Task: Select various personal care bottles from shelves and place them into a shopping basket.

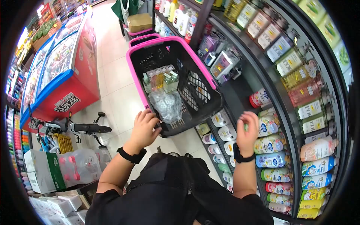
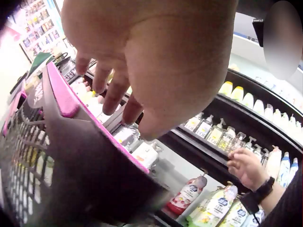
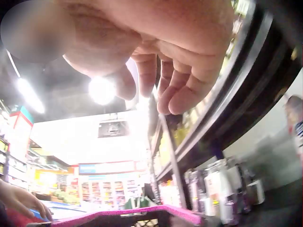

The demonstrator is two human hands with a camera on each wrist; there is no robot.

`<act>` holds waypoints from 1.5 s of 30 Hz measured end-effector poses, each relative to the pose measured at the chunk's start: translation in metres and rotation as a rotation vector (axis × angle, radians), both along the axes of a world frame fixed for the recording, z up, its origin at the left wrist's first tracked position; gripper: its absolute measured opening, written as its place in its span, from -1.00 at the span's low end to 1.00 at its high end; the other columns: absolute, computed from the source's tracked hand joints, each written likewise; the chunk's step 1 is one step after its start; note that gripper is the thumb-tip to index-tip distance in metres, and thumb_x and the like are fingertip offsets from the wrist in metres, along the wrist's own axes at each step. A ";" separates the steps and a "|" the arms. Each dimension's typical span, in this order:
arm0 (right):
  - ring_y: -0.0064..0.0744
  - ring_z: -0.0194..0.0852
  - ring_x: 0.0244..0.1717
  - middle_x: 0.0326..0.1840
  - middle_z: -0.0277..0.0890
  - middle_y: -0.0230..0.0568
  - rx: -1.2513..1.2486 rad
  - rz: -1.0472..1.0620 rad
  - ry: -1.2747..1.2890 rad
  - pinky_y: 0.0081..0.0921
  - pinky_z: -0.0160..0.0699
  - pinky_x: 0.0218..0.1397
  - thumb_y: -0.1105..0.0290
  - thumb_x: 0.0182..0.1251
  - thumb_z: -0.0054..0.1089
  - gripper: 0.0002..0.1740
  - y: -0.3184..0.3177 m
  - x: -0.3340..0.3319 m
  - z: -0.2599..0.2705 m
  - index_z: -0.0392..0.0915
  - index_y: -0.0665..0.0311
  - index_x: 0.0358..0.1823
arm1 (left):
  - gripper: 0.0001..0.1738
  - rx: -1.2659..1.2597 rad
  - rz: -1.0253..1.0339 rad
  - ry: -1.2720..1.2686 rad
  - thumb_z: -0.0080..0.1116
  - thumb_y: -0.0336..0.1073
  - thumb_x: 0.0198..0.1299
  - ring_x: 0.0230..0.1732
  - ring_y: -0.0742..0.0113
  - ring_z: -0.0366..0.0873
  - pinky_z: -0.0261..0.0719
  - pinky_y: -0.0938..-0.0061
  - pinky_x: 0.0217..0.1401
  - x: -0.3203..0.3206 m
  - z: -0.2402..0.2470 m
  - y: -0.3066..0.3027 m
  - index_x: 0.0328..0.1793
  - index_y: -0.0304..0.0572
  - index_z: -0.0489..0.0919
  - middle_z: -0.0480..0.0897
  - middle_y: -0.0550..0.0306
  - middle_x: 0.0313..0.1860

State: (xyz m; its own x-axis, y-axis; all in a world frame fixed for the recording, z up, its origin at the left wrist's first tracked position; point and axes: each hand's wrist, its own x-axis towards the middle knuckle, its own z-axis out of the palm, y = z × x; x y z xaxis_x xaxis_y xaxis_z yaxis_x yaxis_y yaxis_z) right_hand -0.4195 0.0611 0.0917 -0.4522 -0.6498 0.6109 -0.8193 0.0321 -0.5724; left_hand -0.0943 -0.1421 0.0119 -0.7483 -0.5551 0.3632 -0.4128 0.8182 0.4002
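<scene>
By basket [image 1: 138,80], left hand [image 1: 144,129] palm-down; by shelf [image 1: 240,90], right hand [image 1: 247,132] loosely curled.

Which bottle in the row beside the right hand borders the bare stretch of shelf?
The red bottle with the white label, at the row's top end in the head view; it alone adjoins the bare shelf, while the others line up below it.

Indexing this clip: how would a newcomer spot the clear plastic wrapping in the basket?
Between the red freezer and the dark shelves is a black-and-pink basket. Look inside, at the end nearest the person. The clear plastic wrapping is crumpled and shapeless, unlike the small straight-sided goods beside it.
</scene>
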 end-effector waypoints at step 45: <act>0.11 0.70 -0.11 -0.20 0.71 0.08 1.004 0.539 0.234 0.02 0.64 -0.05 0.19 0.20 0.18 -0.69 -0.411 -0.028 -0.236 0.66 0.26 -0.18 | -0.55 0.275 0.300 -0.243 0.45 -0.14 0.06 0.48 -0.29 0.25 0.19 -0.17 0.52 -0.043 -0.004 0.000 0.08 -0.09 0.66 0.61 0.08 0.18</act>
State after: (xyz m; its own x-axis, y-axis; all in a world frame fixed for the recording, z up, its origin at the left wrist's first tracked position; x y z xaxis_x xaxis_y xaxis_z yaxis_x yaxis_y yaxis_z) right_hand -0.4479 -0.3495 -0.1441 0.0860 -0.9629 -0.2557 -0.9473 0.0005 -0.3205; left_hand -0.1372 -0.1418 0.0082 -0.5855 -0.8106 0.0062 -0.7232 0.5258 0.4479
